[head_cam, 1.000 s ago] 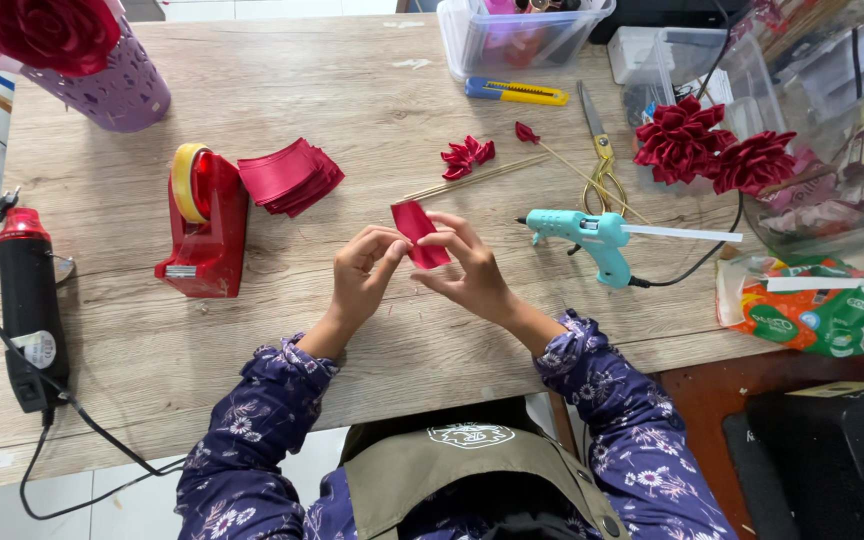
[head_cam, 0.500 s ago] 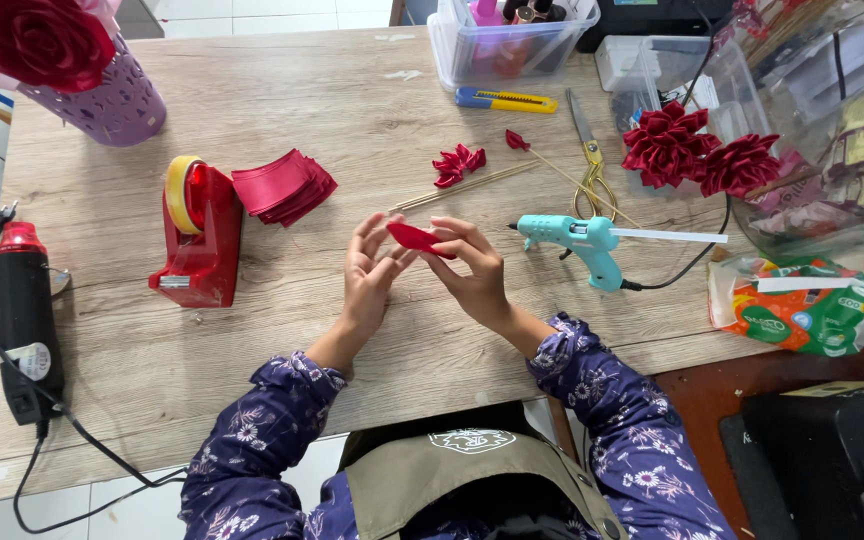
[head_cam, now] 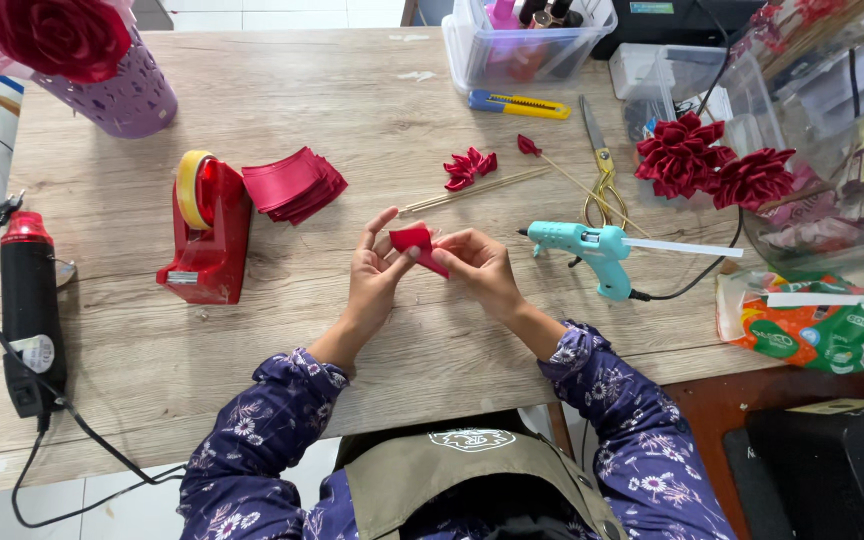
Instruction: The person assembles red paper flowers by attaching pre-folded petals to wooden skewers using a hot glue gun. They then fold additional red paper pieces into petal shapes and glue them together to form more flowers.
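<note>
While you look down from the head view, your left hand (head_cam: 377, 270) and right hand (head_cam: 480, 270) meet above the middle of the wooden counter (head_cam: 302, 110); both are pinched on one small red fabric piece (head_cam: 418, 245), folded between your fingertips, the left fingers partly spread, the right fingers curled over its lower edge; the piece is lifted off the counter, not lying on it.

To your left stands a red tape dispenser (head_cam: 207, 235) with a yellow roll; just beside it, touching or nearly so, lies a stack of red fabric squares (head_cam: 294, 183); farther left a black and red heat tool (head_cam: 28, 310) lies near the counter's edge with its cord trailing off.

To your right a teal glue gun (head_cam: 592, 250) rests near your right hand, its nozzle pointing toward you; beyond it lie scissors (head_cam: 602, 165), thin wooden sticks (head_cam: 472, 190), a small red folded flower (head_cam: 470, 167) and a yellow utility knife (head_cam: 519, 104); two finished red flowers (head_cam: 717, 165) sit at the far right; a purple vase (head_cam: 122, 95) holding a large red rose stands at the far left corner.
</note>
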